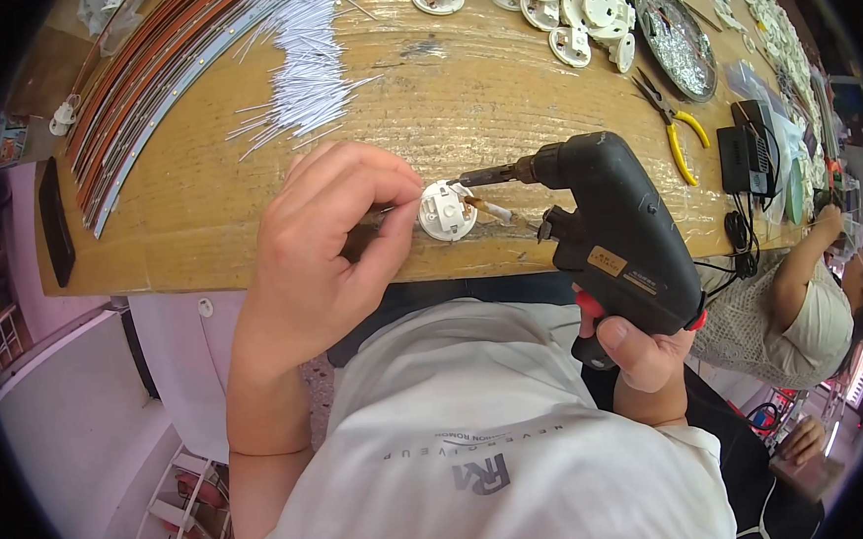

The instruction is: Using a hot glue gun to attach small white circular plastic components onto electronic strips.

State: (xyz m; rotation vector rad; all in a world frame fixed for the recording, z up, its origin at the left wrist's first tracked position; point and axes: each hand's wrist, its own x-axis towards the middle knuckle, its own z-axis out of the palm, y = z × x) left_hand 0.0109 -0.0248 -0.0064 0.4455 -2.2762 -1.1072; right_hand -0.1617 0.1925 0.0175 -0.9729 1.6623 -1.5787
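Note:
Near the table's front edge lies a small round white plastic base with raised fittings and coppery metal bits on its right side. My left hand is at its left rim, thumb and forefinger pinched together. What they hold, if anything, is hidden by the fingertips. My right hand grips a black pistol-shaped soldering gun by its handle, close to the red trigger. Its dark tip reaches left to the upper right edge of the base, and a thin feed tube slants toward the same spot.
Cut white wires lie in a heap beyond my left hand, beside long curved strips. Several white bases are piled at the back, near a dark round tray. Yellow-handled pliers and a black power adapter lie right. Another person sits at the right.

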